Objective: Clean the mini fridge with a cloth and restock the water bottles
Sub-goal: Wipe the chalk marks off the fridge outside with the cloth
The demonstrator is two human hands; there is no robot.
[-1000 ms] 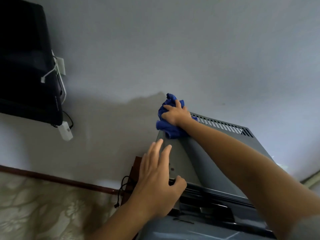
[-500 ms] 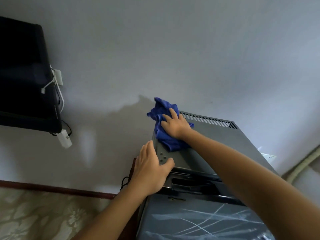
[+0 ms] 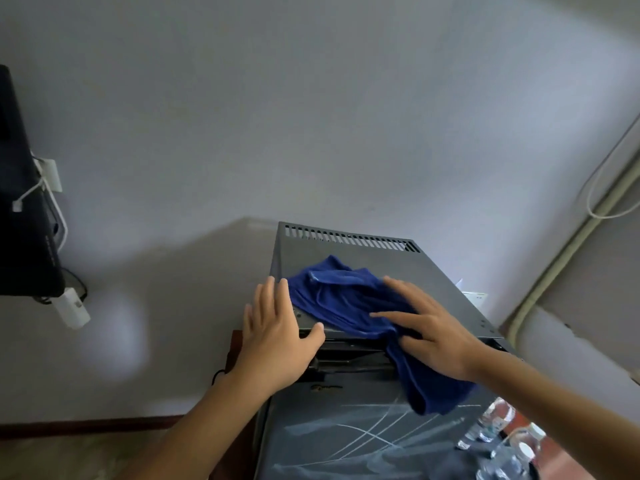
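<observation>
A grey mini fridge [image 3: 429, 271] stands against the wall, its top vented along the back edge. A blue cloth [image 3: 339, 296] is spread over the front of the top, and one end hangs down over the door. My right hand [image 3: 429, 327] presses flat on the cloth with straight fingers. At the fridge's front left corner my left hand [image 3: 277, 327] rests with fingers straight and the thumb on the front edge. Several clear water bottles [image 3: 498, 441] lie on the floor at the lower right.
A dark screen [image 3: 24, 209] hangs on the wall at the left, with white cables and an adapter [image 3: 71, 308] below it. A pale pipe [image 3: 561, 258] runs up the wall at the right. A black cord [image 3: 220, 374] drops beside the fridge's left side.
My right hand has dragged the cloth from the back left corner toward the front edge, and the cloth has spread out. My left hand stays at the front left corner. The view has tilted down.
</observation>
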